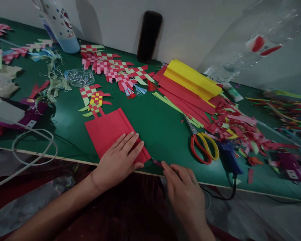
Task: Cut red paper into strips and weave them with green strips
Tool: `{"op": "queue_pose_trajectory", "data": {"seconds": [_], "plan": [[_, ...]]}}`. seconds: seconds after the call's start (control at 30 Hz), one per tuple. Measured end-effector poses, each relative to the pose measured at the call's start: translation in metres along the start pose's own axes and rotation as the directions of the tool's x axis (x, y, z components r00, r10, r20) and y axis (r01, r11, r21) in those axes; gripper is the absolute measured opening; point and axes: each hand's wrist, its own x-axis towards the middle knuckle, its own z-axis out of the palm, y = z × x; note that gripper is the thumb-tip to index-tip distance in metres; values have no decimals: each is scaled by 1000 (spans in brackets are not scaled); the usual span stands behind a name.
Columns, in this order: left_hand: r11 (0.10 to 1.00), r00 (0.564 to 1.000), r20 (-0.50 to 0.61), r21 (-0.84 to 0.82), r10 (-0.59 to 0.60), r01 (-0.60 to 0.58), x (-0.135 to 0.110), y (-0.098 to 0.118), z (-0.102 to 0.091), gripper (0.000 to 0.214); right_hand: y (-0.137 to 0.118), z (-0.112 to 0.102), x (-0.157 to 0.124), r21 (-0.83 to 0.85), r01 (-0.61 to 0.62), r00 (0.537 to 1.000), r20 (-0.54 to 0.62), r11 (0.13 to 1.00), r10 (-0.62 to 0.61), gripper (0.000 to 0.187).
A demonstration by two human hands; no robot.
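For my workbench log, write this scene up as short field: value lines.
Left hand: palm down on folded red paper
Right hand: holding a slim purple tool, type unclear, tip near the paper's corner
Scissors: red and yellow handles, beyond the right hand
Woven paper fish: beyond the folded red paper
Paper stack: yellow atop red
Smartphone: black, propped against the wall
Surface: green tabletop, paper scraps at right

left grip (122, 150): palm down, flat, fingers nearly straight, pointing forward and right
left thumb (137, 166): set apart, nearest the body
left forearm (60, 209): bare, slanting in from lower left
right grip (184, 184): back upward, fingers bent, fingertips pinched, directed left
right wrist (199, 226): bare, at the lower edge
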Motion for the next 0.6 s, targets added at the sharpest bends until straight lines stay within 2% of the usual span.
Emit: {"op": "queue_pose_trajectory", "data": {"seconds": [0.33,0.6], "plan": [[1000,1000,13,3,10,-10,0,-1,0,56,4,3,-2,58,-10,1000,-7,998,10,28],[1000,1000,0,1,9,-9,1,0,-2,56,3,5,7,94,6,1000,11,996,-7,30]]}}
